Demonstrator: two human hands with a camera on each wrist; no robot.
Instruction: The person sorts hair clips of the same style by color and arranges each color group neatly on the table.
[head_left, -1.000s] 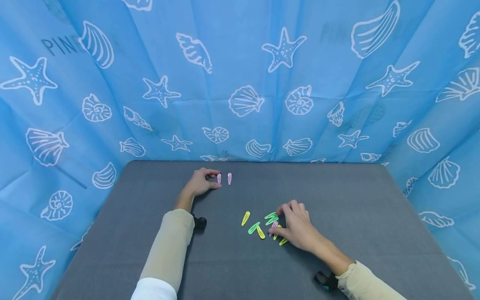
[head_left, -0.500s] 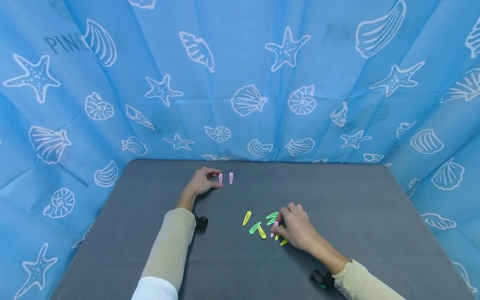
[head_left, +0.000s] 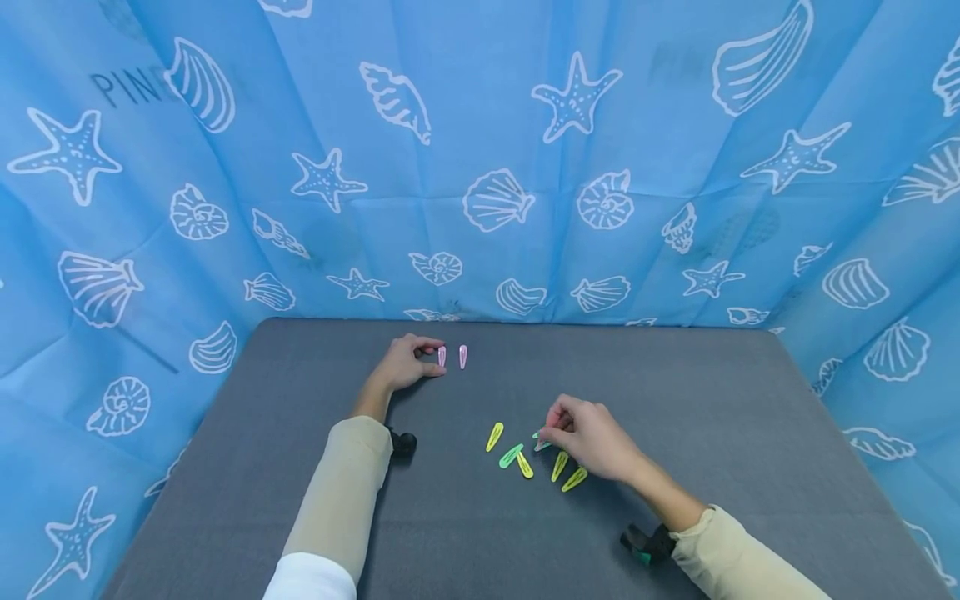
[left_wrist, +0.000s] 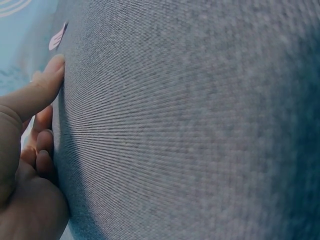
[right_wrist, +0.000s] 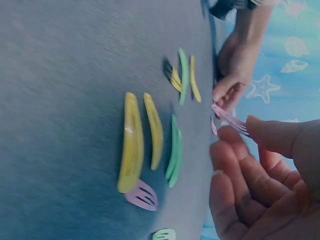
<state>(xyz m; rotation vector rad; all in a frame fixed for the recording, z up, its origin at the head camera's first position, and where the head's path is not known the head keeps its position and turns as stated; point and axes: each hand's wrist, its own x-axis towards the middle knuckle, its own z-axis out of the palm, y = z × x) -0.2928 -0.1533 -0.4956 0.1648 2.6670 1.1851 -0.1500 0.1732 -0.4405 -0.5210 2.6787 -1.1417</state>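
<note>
At the back left, my left hand (head_left: 407, 362) has its thumb and index finger at the two ends of a pink snap hair clip (head_left: 442, 357) lying on the table. A second pink clip (head_left: 462, 357) lies just right of it. My right hand (head_left: 588, 437) pinches another pink hair clip (right_wrist: 232, 121) between thumb and index finger, raised above the table in the right wrist view. Below that hand are green clips (right_wrist: 174, 152), partly hidden in the head view, and two yellow clips (head_left: 573, 478). In the left wrist view, a pink clip (left_wrist: 57, 37) shows past the thumb.
Left of the right hand lie a yellow clip (head_left: 494, 437), a green clip (head_left: 511, 455) and another yellow clip (head_left: 524, 465). One more pink clip (right_wrist: 142, 196) shows near the yellow ones. A blue seashell curtain (head_left: 480, 167) surrounds the grey table (head_left: 465, 533).
My right hand has picked the pink clip up from the pile and moved slightly up and back, uncovering the two yellow clips. The left hand stays at its clip.
</note>
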